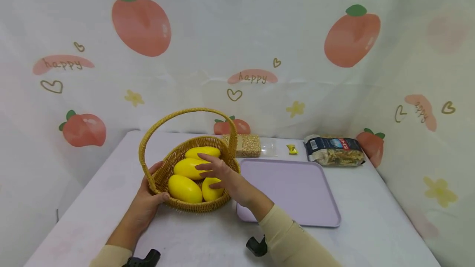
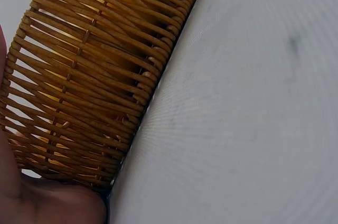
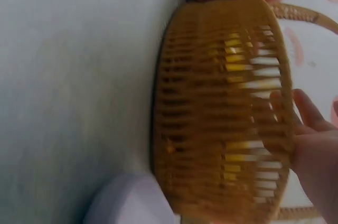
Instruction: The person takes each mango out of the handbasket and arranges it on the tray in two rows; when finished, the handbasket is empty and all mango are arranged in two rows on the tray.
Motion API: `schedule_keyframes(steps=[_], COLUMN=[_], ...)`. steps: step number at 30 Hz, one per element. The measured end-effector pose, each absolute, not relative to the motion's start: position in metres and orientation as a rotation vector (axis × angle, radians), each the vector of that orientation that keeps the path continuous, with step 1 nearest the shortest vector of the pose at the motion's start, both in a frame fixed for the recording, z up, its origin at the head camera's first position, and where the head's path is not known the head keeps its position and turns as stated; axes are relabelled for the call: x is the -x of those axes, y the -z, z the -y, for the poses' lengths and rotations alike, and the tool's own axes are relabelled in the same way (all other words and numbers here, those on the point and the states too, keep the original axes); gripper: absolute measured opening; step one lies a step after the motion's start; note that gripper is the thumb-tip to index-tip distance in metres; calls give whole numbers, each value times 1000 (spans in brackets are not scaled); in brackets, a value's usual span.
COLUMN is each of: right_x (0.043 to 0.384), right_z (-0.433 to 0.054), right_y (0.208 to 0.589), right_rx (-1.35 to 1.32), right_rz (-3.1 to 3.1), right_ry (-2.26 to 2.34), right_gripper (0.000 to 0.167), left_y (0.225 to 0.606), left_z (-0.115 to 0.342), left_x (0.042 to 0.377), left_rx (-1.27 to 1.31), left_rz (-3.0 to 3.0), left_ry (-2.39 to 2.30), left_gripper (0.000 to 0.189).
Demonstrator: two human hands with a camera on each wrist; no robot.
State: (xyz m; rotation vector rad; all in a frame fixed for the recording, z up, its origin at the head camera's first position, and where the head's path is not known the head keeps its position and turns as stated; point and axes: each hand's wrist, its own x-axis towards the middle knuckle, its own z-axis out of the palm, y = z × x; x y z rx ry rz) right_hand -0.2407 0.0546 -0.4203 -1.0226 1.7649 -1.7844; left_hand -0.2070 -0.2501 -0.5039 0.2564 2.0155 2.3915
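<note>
Room type unclear; booth-like space; peach-print curtain [image 1: 208, 40] round back and sides of white-covered table [image 1: 371, 213]

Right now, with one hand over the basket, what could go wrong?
1. The yellow fruits look smooth, so one could slip from the right hand if lifted.
2. They sit close together, so disturbing one might roll its neighbours.
3. Only the left hand steadies the basket, at one side; a bump from the other might tip it or shift it against the nearby tray.
</note>
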Motion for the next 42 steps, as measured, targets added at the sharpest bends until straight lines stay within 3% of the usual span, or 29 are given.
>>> schedule_keyframes(steps=[4, 21, 30, 42], right_x=[240, 248, 251, 254], right_z=[-41, 14, 18, 16], right_y=[420, 425, 436, 435], right_rx=[947, 780, 693, 559], right_rz=[-1786, -1988, -2207, -2022], right_ry=[1781, 1488, 1321, 1521], right_gripper=[81, 73, 39, 51], left_y=[503, 501, 500, 499], left_z=[249, 248, 249, 247], left_x=[208, 204, 204, 204], left_rx=[-270, -312, -324, -251], left_rz=[-2032, -2043, -2030, -2038], left_ry=[-2370, -2380, -2375, -2367], left_gripper=[93, 88, 90, 90])
